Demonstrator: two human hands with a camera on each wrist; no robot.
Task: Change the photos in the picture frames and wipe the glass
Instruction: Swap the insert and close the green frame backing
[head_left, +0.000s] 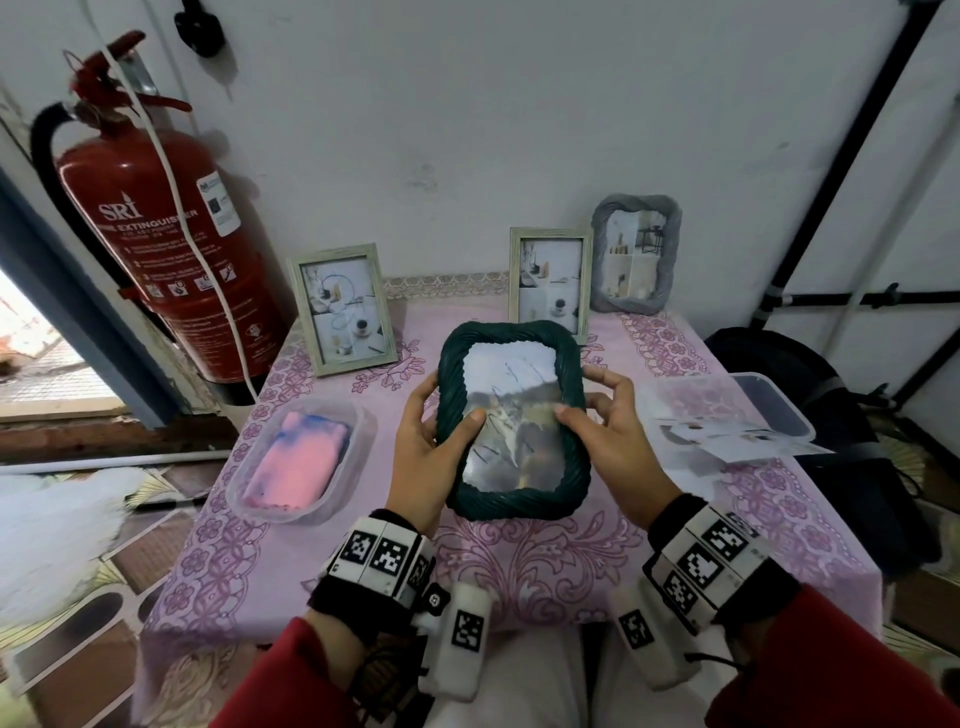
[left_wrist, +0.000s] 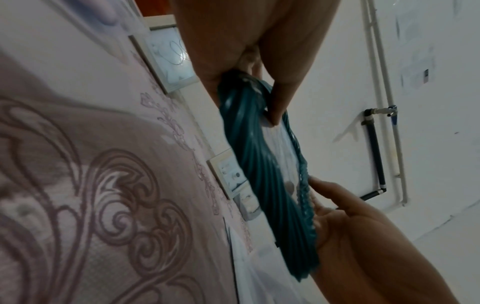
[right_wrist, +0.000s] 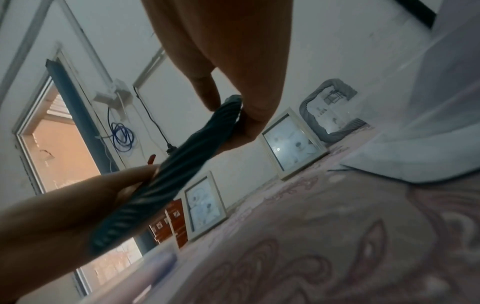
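Wrist bands with printed markers sit lowest in the head view; above them the left hand and right hand both hold the dark green frame at centre, lifted off the pink patterned tablecloth and tilted toward the person. Each hand has fingers curled behind a side rail and a thumb lying on the glass; the wrist views confirm the frame is clear of the table. Glass shows glare and a faint picture behind it; whether that photo is old or new cannot be told. Judgement: frame is being checked or readied for wiping. Pink cloth lies in a clear tub at centre left, untouched; loose prints lie at centre right beside another tub. Three other frames stand at the back: two pale wooden ones and a grey one. To do it well: set the frame flat, steady one rail, take thumbs off the glass to avoid smears, wipe edge to edge.
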